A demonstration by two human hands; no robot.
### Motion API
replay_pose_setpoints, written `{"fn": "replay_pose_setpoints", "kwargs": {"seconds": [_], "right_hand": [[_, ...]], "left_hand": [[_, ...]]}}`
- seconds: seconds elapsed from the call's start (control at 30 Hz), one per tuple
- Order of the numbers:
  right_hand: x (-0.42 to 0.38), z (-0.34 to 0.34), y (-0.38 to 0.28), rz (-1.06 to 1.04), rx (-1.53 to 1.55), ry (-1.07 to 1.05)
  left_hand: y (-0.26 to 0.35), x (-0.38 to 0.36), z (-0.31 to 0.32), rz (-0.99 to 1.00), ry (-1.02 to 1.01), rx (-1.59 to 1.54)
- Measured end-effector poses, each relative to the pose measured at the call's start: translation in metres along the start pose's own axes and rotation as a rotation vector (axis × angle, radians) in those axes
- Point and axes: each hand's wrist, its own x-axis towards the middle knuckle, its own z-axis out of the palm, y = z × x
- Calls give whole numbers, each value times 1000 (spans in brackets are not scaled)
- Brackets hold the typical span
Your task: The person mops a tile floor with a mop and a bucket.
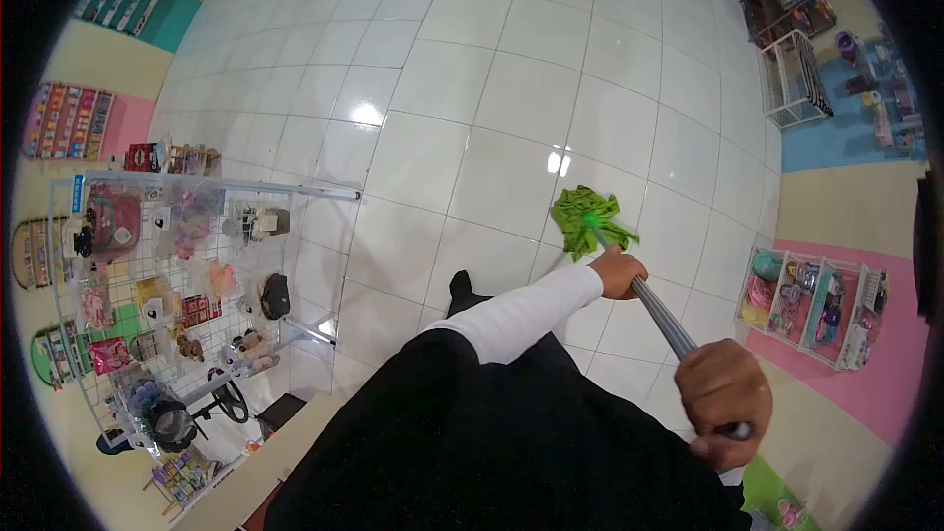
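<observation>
Hands are gripping mop handle (661,315): left hand (618,271) is clenching it lower down nr the green mop head (587,220), right hand (725,401) is clenching the top end. Mop head is resting on white tile floor (492,88), w/ wire display rack (177,285) standing well apart at left.

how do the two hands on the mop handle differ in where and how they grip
The left hand grips low on the grey metal mop handle, near the green mop head; the right hand grips its upper end, nearer the camera. The left arm shows a white sleeve; the right wrist is bare. Both are closed around it.
</observation>
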Motion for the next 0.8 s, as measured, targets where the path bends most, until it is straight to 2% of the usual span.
{"fn": "replay_pose_setpoints", "kwargs": {"seconds": [0.07,0.23,0.33,0.47,0.5,0.6,0.7,0.8], "right_hand": [[11,5,4,-101,84,49],[68,22,30,-247,232,108],[112,44,52,-263,244,120],[166,77,86,-267,249,117],[178,87,93,-269,237,171],[204,111,115,-282,194,299],[215,122,138,-287,181,320],[212,128,169,-257,134,351]], "left_hand": [[-5,-23,-23,-28,-44,91],[-48,-108,-75,-129,129,184],[-88,-164,-107,-251,119,251],[-153,-239,-131,-233,293,300],[-163,-254,-139,-216,341,311],[-186,-284,-164,-329,299,313],[-207,-298,-176,-399,292,399],[-230,-306,-187,-579,229,415]]}}
